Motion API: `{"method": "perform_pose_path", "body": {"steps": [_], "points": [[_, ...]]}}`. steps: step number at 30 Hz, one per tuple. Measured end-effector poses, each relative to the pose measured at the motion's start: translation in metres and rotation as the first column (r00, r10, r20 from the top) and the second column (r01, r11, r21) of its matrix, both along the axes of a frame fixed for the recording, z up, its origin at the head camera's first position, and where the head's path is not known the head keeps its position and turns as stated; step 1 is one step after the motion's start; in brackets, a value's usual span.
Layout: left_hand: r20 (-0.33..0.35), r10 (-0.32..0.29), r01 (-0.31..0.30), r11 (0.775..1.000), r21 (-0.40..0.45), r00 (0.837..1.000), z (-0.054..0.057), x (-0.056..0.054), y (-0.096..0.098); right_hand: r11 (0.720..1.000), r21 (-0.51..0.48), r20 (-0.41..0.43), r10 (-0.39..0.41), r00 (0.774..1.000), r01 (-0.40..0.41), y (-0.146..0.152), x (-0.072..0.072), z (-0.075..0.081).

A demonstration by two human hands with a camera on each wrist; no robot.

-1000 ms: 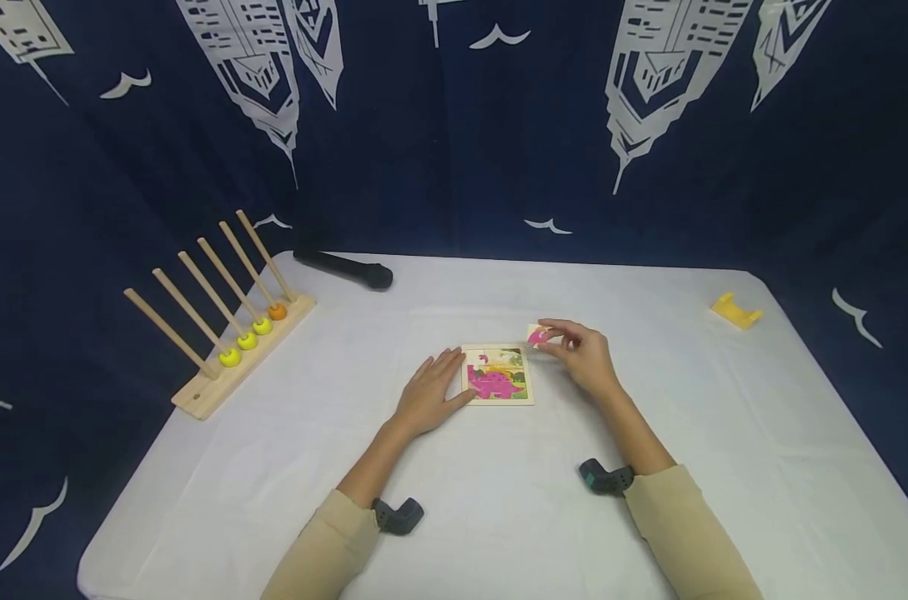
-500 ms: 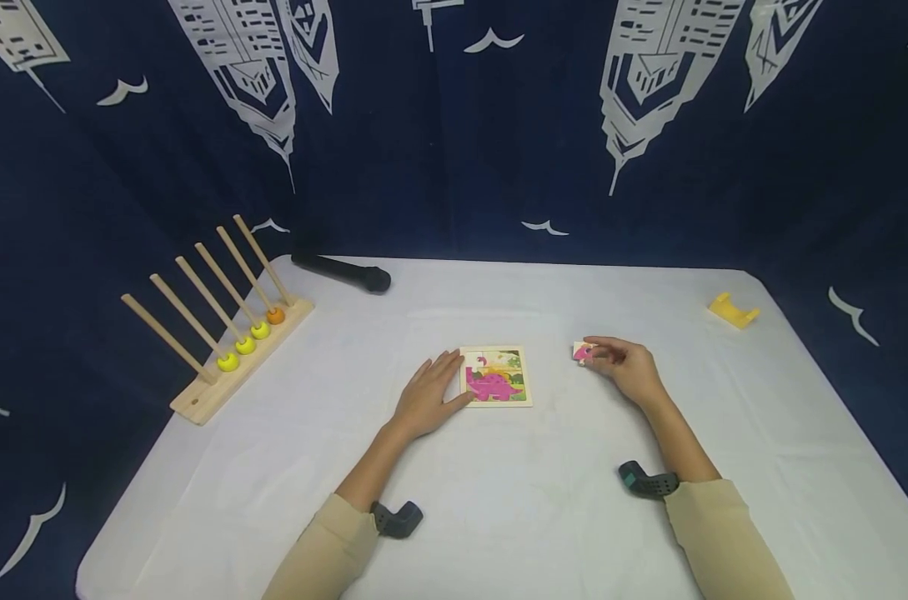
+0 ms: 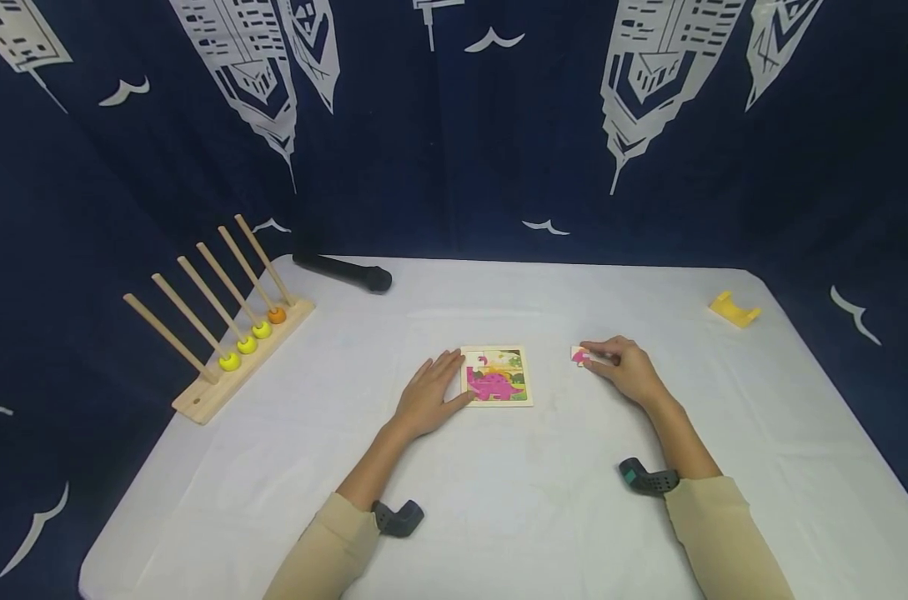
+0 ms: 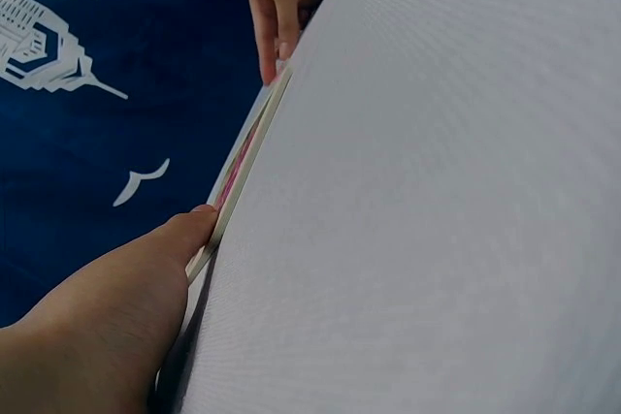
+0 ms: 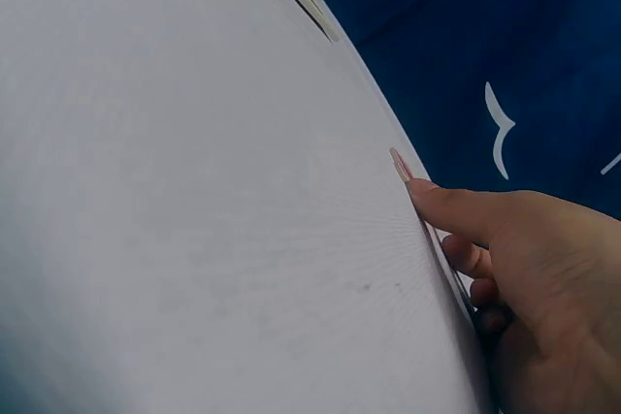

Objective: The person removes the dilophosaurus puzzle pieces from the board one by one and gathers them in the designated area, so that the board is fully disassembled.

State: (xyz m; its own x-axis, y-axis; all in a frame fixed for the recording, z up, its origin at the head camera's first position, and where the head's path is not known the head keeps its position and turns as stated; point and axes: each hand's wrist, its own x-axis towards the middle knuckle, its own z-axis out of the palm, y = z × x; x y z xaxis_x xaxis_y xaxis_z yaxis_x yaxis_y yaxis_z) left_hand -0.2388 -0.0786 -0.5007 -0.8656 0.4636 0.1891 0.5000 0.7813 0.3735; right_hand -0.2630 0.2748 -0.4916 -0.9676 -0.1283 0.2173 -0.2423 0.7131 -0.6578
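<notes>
A small square jigsaw puzzle (image 3: 497, 385) with a pink dinosaur picture in a pale tray lies flat on the white table. At its left side, my left hand (image 3: 427, 398) lies with fingers outstretched, the thumb touching the lower left part. In the left wrist view, that thumb rests on the tray rim (image 4: 254, 147). Right of the tray and apart from it, my right hand (image 3: 624, 371) pinches a loose puzzle piece (image 3: 579, 356), pink and white, between thumb and fingers. The right wrist view shows the piece (image 5: 400, 164) edge-on, close to the tabletop.
On the left stands a wooden peg rack (image 3: 243, 358) with several upright rods and yellow and orange beads. A black microphone (image 3: 343, 272) lies at the back edge. A yellow plastic part (image 3: 734, 309) sits at the back right. Behind the table hangs a dark blue printed cloth (image 3: 454, 150).
My right hand has carried the puzzle piece from the tray's upper right corner out to the right, then lowered it slightly. The left hand and the tray stay put.
</notes>
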Motion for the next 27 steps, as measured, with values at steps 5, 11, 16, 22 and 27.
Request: {"method": "perform_pose_path", "body": {"steps": [5, 11, 16, 22, 27], "points": [[-0.009, 0.000, 0.000, 1.000, 0.002, 1.000, 0.000, -0.001, 0.000, 1.000, 0.004, -0.024, 0.001, 1.000, -0.001, -0.001, -0.001, -0.001], [-0.008, 0.002, -0.002, 1.000, -0.006, 1.000, -0.001, -0.001, 0.000, 0.998, -0.060, -0.135, -0.005, 0.991, -0.004, -0.015, 0.002, 0.002], [-0.005, 0.004, -0.004, 1.000, -0.013, 1.000, 0.000, 0.000, 0.000, 0.995, -0.086, -0.189, 0.034, 0.981, -0.051, -0.046, 0.002, 0.010], [-0.003, 0.005, -0.005, 1.000, -0.011, 1.000, 0.000, 0.000, 0.000, 0.983, -0.123, -0.190, 0.109, 0.976, -0.134, -0.091, -0.004, 0.016], [0.005, 0.002, -0.002, 1.000, -0.015, 1.000, -0.001, 0.000, -0.001, 0.982, -0.088, -0.120, 0.158, 0.980, -0.169, -0.116, -0.007, 0.012]]}}
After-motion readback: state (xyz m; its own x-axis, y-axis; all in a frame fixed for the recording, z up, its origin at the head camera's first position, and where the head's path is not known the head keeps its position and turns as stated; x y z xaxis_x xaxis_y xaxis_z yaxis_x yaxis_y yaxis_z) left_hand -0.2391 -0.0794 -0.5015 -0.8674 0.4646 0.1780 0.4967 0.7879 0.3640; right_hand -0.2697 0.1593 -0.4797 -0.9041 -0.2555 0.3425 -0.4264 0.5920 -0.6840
